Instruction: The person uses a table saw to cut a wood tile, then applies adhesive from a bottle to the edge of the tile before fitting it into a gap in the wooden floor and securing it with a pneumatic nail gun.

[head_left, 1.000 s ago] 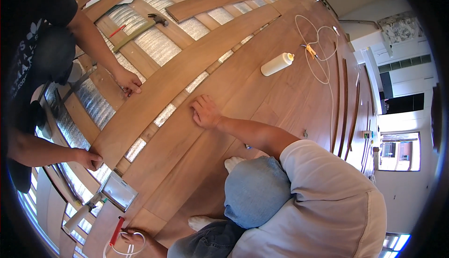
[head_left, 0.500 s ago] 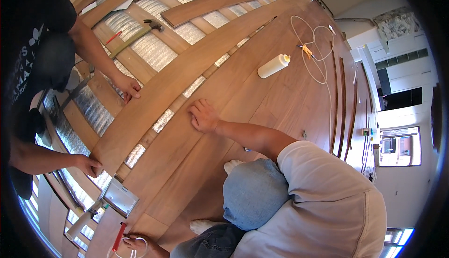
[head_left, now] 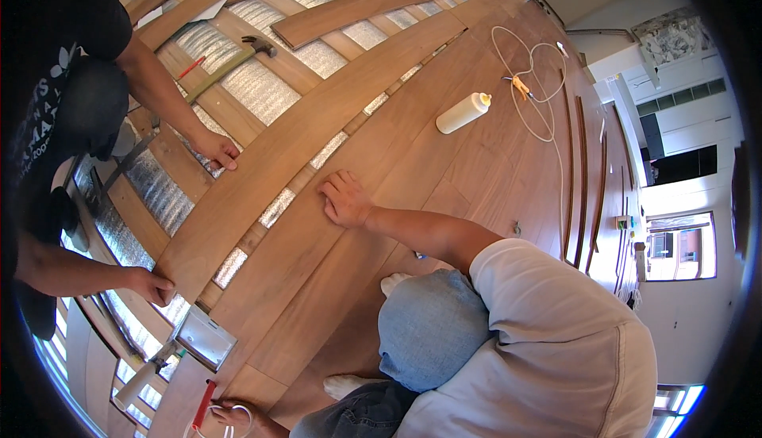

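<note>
My right hand (head_left: 345,199) rests on the laid wooden floorboards (head_left: 305,279), fingers bent and a little apart, holding nothing. Beyond its fingertips runs a narrow gap showing silver foil (head_left: 278,207). Across that gap a long loose plank (head_left: 262,168) lies over the battens. A co-worker's two hands (head_left: 216,151) touch its far edge and near end. At the lower edge my left hand (head_left: 232,414) is partly hidden, its fingers curled beside a red stick-like handle (head_left: 204,405) and a loop of white cord (head_left: 248,418). What it grips cannot be made out.
A silver rectangular metal tool (head_left: 205,336) with a pale grip lies by the plank's near end. A hammer (head_left: 258,46) lies on the battens. A glue bottle (head_left: 463,113) and a coiled pale hose (head_left: 548,132) with an orange fitting lie on the floor. Long strips (head_left: 582,176) lie right.
</note>
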The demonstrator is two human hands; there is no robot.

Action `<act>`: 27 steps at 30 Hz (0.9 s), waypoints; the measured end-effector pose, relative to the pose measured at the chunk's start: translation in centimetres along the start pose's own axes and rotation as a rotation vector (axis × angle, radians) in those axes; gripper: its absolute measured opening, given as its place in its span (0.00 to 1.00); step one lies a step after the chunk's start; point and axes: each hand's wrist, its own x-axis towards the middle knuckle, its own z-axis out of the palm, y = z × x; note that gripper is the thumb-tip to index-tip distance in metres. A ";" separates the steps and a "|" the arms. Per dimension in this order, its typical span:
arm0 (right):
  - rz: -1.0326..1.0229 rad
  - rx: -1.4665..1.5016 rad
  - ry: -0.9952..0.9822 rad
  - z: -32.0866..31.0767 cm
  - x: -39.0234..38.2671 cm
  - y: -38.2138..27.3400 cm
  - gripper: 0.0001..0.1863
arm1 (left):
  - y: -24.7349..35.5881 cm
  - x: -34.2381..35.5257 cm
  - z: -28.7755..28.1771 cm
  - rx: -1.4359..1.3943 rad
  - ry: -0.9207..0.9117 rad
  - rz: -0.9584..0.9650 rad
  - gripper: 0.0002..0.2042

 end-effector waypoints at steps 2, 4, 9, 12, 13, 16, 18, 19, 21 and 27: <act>-0.004 -0.001 0.006 0.0 0.0 0.0 0.16 | -0.2 -0.1 0.2 0.029 -0.017 -0.008 0.24; -0.004 0.004 0.010 0.0 0.1 0.0 0.16 | -0.5 -0.2 0.4 0.036 -0.014 -0.014 0.23; -0.010 0.007 0.024 0.0 0.1 0.1 0.16 | 0.0 0.0 0.1 0.063 -0.046 -0.030 0.22; -0.007 0.001 0.018 0.0 0.0 0.2 0.16 | 0.6 0.2 -0.5 0.065 -0.046 0.006 0.21; -0.009 -0.002 0.016 -0.1 -0.1 0.3 0.16 | 0.5 0.0 -0.5 0.107 -0.094 0.028 0.21; -0.020 0.008 0.032 0.0 0.0 0.2 0.16 | -0.2 0.0 -0.3 0.163 -0.140 0.044 0.21; -0.027 0.018 0.037 0.2 0.4 -0.1 0.16 | -1.2 -0.3 0.3 0.180 -0.135 0.034 0.21; -0.031 0.025 0.039 0.3 0.6 -0.4 0.17 | -1.8 -0.3 0.6 0.187 -0.123 0.023 0.21; -0.023 0.024 0.039 0.3 0.2 -0.3 0.17 | -1.1 -0.1 0.4 0.188 -0.119 0.019 0.21; -0.008 0.045 0.078 0.3 -0.3 0.2 0.15 | 0.3 0.1 -0.1 0.116 -0.043 0.026 0.22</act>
